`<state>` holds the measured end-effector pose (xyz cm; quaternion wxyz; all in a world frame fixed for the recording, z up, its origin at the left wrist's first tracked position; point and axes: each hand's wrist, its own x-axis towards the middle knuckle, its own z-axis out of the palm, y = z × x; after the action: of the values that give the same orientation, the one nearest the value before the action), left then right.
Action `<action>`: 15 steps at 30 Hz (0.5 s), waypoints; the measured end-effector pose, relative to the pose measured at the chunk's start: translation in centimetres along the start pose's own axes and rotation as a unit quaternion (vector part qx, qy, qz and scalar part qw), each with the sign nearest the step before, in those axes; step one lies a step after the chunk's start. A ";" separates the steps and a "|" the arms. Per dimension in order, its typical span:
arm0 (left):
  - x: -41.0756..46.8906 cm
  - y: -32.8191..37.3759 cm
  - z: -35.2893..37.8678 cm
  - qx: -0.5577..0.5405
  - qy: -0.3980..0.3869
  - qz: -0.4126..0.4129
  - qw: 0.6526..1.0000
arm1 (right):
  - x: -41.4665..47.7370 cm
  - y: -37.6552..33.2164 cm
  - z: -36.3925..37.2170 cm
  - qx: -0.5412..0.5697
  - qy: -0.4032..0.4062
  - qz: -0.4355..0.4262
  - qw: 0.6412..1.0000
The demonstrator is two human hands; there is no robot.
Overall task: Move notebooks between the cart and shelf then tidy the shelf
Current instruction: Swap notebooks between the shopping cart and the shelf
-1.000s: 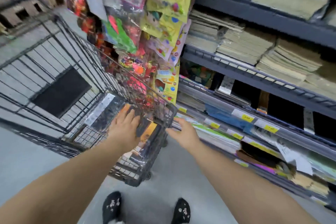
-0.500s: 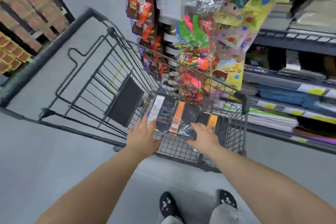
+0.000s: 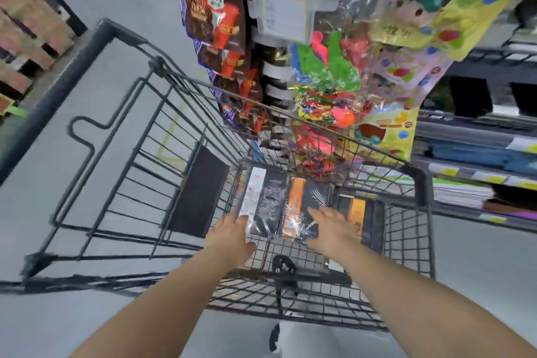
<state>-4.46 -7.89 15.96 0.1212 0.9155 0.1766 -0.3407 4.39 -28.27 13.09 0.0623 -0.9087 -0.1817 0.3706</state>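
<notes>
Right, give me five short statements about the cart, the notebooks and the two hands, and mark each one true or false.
1. Shrink-wrapped notebook packs lie inside the wire cart. True.
2. The left hand rests at the edge of the pack with the white strip. True.
3. The right hand is holding a notebook up above the cart. False: it lies flat on the packs inside the basket, lifting nothing.
4. The cart is piled full to the rim. False: only a few packs lie on its floor, and most of the basket is bare wire.
5. Bags of bright toys hang just beyond the cart's far side. True.
</notes>
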 end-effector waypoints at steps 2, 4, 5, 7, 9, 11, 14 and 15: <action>2.6 -0.2 -0.9 -0.035 -0.018 -0.006 0.999 | 2.2 -0.9 -0.5 0.028 -0.010 0.004 1.000; 5.1 -0.3 -1.4 -0.106 -0.031 -0.022 0.994 | 4.1 -1.7 -0.5 0.054 -0.014 0.011 0.998; 6.4 -0.5 -1.5 -0.143 -0.034 -0.032 0.989 | 5.1 -2.1 -0.4 0.059 -0.015 0.012 0.998; 8.6 -0.9 -1.0 -0.186 -0.030 -0.048 0.981 | 6.8 -2.6 0.0 0.060 -0.018 0.005 0.998; 10.8 -1.6 0.0 -0.196 -0.038 -0.069 0.978 | 8.4 -2.9 0.8 0.060 -0.011 0.001 0.998; 12.6 -2.2 1.4 -0.207 -0.052 -0.097 0.972 | 9.9 -3.0 1.6 0.057 -0.003 -0.001 0.998; 15.4 -3.1 3.8 -0.205 -0.062 -0.126 0.969 | 11.4 -3.1 3.3 0.075 0.019 -0.002 0.997; 16.3 -3.3 4.6 -0.209 -0.064 -0.136 0.966 | 11.7 -3.0 3.9 0.081 0.032 -0.001 0.996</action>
<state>3.02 -2.58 1.35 0.2732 0.8134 0.3588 -0.3674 8.59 -21.12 3.44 0.1419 -0.9118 -0.1496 0.3550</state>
